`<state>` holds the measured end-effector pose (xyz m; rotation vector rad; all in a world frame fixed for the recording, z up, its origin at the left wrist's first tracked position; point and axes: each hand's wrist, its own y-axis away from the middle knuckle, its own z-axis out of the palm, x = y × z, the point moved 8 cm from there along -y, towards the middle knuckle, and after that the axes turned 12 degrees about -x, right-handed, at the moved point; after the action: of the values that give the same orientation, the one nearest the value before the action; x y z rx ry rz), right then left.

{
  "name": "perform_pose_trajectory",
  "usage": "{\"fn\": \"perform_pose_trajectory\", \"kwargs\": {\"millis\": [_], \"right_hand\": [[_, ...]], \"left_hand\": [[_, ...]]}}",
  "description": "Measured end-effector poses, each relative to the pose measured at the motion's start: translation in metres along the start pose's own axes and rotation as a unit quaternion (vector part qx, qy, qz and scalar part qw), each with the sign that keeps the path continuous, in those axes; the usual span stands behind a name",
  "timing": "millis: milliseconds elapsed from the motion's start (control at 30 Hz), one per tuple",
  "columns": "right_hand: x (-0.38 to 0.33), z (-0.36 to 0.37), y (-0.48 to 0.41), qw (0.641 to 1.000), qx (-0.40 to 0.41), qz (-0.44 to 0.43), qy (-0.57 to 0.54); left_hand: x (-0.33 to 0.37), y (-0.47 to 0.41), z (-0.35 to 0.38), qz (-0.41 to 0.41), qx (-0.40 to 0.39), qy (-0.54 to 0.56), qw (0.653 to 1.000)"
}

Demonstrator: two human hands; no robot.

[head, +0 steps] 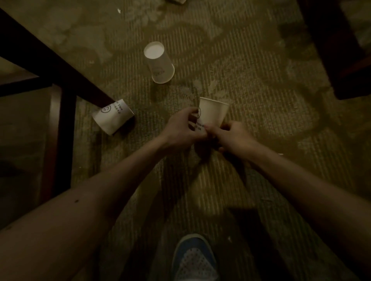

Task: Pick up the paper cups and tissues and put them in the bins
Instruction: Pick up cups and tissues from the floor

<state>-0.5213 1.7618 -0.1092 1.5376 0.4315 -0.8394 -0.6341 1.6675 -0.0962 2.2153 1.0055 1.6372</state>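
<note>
Although the light was poor, the patterned olive carpet (261, 140) was seen to fill the view. It was bounded by a dark wooden table frame (62, 112) at the left and a second dark wooden furniture piece (341, 60) at the upper right, with a blue and white mesh shoe (195, 258) at the bottom edge. No bin was in view. Both hands were together above the carpet at centre. The left hand (180, 128) curled round the lettered side of a white printed paper cup (213, 112), whose wider mouth end pointed away from the person, and the right hand (233, 137) pinched it low, near the base. Whether a second cup was nested beneath could not be told. Two more cups lay uncollected: a white paper cup with faint print (159, 64) on the carpet beyond the hands, well apart from them, and a white paper cup marked with a smiling face (113, 117) touching the foot of the table frame. A pale scrap (177, 1) at the top edge was too cropped to identify as tissue. In my judgement the step in hand was securing the lifted cup. This would be best done by passing it wholly to one hand, gripped lightly round the wall so the thin paper did not crush, freeing the other for the next cup. Nesting the cups would likely spare trips. The cup at the table foot might roll if nudged.
</note>
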Motion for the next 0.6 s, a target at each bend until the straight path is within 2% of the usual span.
{"fn": "perform_pose_trajectory", "kwargs": {"millis": [133, 200, 300, 367, 433, 500, 533, 600], "right_hand": [[0.001, 0.017, 0.005, 1.000, 0.004, -0.023, 0.008], [-0.005, 0.025, 0.006, 0.998, 0.018, -0.056, -0.022], [-0.011, 0.030, 0.004, 0.996, 0.009, -0.084, -0.034], [-0.006, 0.026, 0.005, 0.998, -0.003, -0.048, -0.035], [0.003, 0.021, 0.008, 0.998, -0.015, -0.006, -0.063], [0.006, 0.019, 0.010, 0.996, -0.025, -0.004, -0.083], [0.006, 0.019, 0.010, 0.996, -0.029, -0.010, -0.087], [0.007, 0.020, 0.010, 0.995, -0.035, -0.017, -0.091]], "left_hand": [[-0.011, 0.025, -0.002, -0.019, -0.007, 0.007, 1.000], [-0.007, 0.035, 0.002, -0.011, -0.024, -0.018, 0.999], [-0.004, 0.048, 0.005, -0.019, -0.069, -0.091, 0.993], [-0.007, 0.055, -0.006, -0.046, -0.077, -0.172, 0.981], [-0.004, 0.062, -0.038, -0.052, 0.020, -0.264, 0.963], [0.001, 0.073, -0.079, -0.056, 0.158, -0.320, 0.933], [-0.003, 0.076, -0.096, -0.073, 0.202, -0.335, 0.918], [-0.021, 0.075, -0.121, -0.134, 0.211, -0.357, 0.900]]}}
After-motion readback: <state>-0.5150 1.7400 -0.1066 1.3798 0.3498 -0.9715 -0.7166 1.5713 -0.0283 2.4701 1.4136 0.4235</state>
